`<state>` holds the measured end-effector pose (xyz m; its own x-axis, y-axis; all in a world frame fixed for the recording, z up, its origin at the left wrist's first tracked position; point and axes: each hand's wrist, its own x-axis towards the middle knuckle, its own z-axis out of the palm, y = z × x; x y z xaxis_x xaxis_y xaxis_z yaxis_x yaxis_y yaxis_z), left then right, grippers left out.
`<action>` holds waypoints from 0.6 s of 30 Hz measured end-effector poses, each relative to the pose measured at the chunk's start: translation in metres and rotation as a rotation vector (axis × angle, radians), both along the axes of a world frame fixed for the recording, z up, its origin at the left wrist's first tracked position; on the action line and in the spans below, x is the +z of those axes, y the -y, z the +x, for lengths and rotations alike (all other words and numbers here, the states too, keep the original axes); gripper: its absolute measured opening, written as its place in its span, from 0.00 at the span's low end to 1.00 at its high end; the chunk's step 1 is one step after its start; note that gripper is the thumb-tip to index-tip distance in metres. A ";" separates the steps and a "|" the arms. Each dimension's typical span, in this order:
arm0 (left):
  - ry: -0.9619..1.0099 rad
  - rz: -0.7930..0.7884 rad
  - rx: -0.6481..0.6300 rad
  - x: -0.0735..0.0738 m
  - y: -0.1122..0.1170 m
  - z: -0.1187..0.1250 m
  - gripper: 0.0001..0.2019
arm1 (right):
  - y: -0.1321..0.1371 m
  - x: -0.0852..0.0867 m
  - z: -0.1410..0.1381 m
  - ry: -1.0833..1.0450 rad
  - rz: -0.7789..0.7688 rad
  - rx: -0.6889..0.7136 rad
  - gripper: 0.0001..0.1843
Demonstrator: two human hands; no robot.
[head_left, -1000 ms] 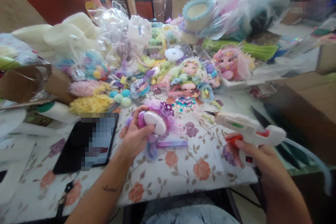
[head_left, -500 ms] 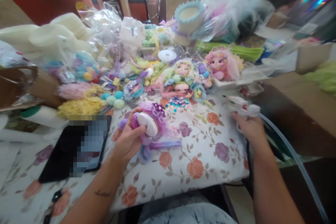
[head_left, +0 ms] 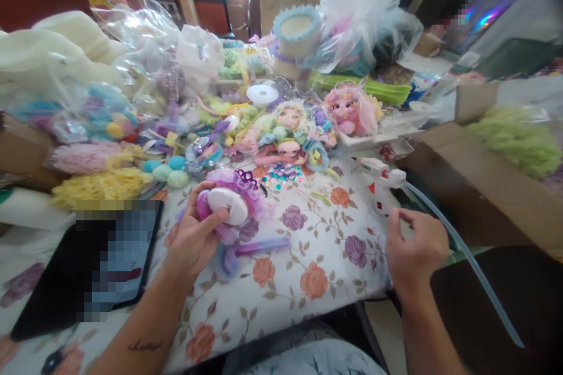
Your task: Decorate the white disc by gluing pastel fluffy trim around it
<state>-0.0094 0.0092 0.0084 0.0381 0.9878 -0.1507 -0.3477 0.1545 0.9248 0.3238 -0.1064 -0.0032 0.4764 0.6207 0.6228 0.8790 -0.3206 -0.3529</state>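
Note:
My left hand (head_left: 192, 238) is closed around a purple fluffy craft piece (head_left: 235, 199) with a white oval disc on top and a small purple crown, held just above the floral tablecloth (head_left: 308, 263). A white glue gun (head_left: 380, 179) lies on the cloth at the right, with a long clear glue stick (head_left: 461, 252) trailing out behind it. My right hand (head_left: 413, 249) hovers just below the gun, apart from it, fingers loosely curled with nothing in them.
A black tablet (head_left: 88, 263) lies at the left. Doll heads (head_left: 292, 129), a pink-haired doll (head_left: 349, 108), pom-poms (head_left: 169, 170), yellow and pink fluff, plastic bags and a white ribbon spool (head_left: 263, 94) crowd the back. A cardboard box (head_left: 484, 158) with green fluff stands at the right.
My right hand carried the glue gun to the right, set it down on the cloth and let go. My left hand kept hold of the purple piece.

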 end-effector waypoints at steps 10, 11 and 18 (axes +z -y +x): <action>-0.474 0.366 -0.007 -0.010 0.004 0.001 0.21 | -0.076 -0.016 -0.045 -0.138 -0.284 0.517 0.09; -0.555 0.414 0.001 -0.012 0.004 0.000 0.21 | -0.078 -0.018 -0.046 -0.140 -0.290 0.511 0.10; -0.793 0.621 0.007 -0.014 0.011 0.004 0.17 | -0.058 0.013 -0.058 -0.290 -0.135 0.561 0.07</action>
